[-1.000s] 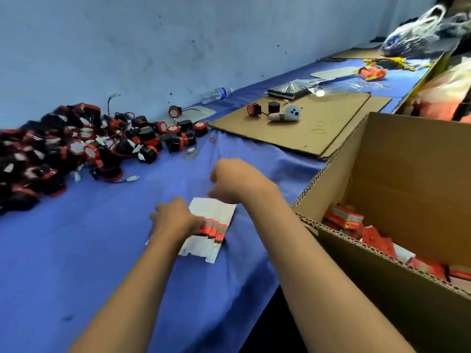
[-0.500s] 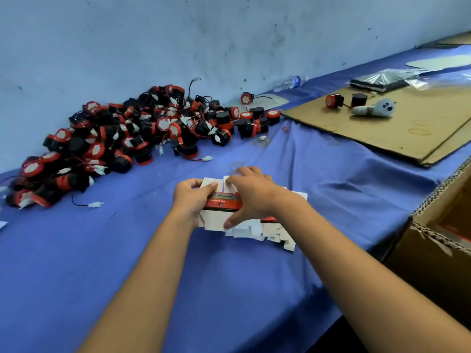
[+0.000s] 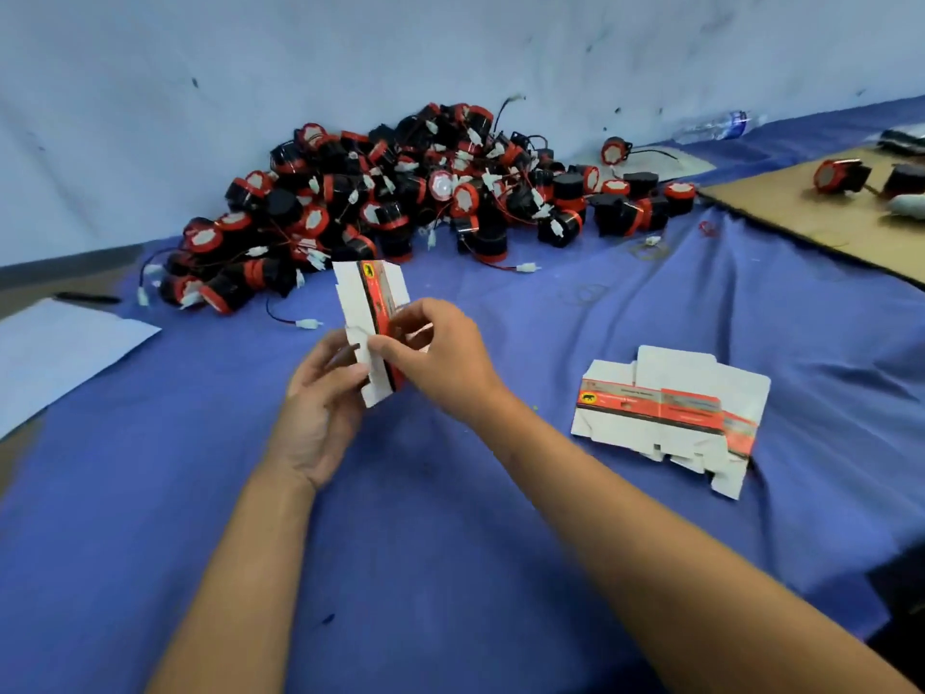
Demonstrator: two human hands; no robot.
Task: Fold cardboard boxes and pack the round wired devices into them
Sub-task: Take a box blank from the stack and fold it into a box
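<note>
Both hands, left hand (image 3: 320,393) and right hand (image 3: 440,358), pinch one flat white-and-red carton blank (image 3: 373,323) upright; more flattened blanks (image 3: 665,413) lie right; round black-and-red wired devices (image 3: 425,192) heaped beyond on blue cloth (image 3: 450,568).

No wording can be read anywhere: the flat box blank (image 3: 373,323) and the stack of blanks (image 3: 665,408) on the cloth each carry a red band with a small yellow badge showing a dark animal figure, their print too blurred to make out.
</note>
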